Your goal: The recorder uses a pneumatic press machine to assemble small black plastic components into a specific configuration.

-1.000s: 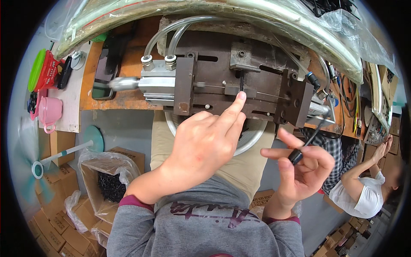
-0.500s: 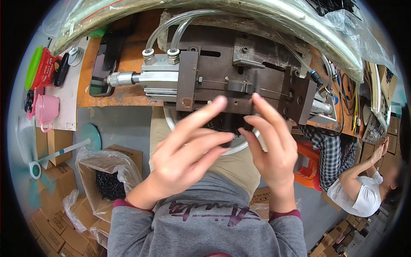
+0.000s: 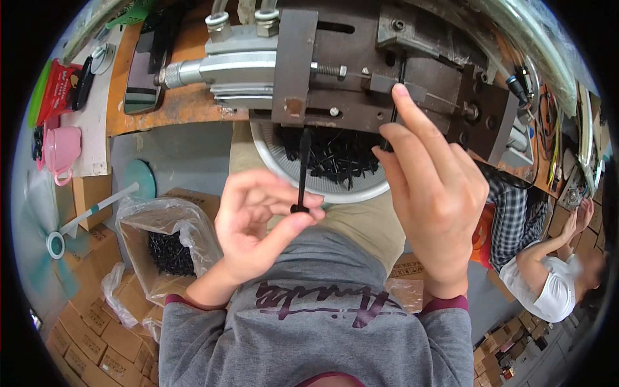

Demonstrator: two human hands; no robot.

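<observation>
My left hand [image 3: 258, 216] pinches a thin black plastic rod with a wider end [image 3: 302, 171] between thumb and fingers. The rod stands nearly upright in front of the machine. My right hand [image 3: 435, 168] is at the dark metal fixture [image 3: 425, 58], its index fingertip against the small clamp block [image 3: 382, 84]. Its thumb and middle finger close on the lower end of another thin black rod [image 3: 393, 113], which lies across the fixture. Below the fixture, a pale mesh basket [image 3: 274, 155] rests at my lap, holding many loose black rods [image 3: 345, 164].
A silver air cylinder [image 3: 242, 68] with clear hoses sits left of the fixture. On the bench lies a phone [image 3: 145, 84]; a pink cup [image 3: 62, 151] is farther left. An open carton [image 3: 138, 258] of black parts and a fan [image 3: 56, 245] stand at left. Another person [image 3: 538, 280] sits at right.
My hands have moved apart. The left has come down and now shows a black rod; the right has shifted right onto the fixture. The view has moved closer to the machine.
</observation>
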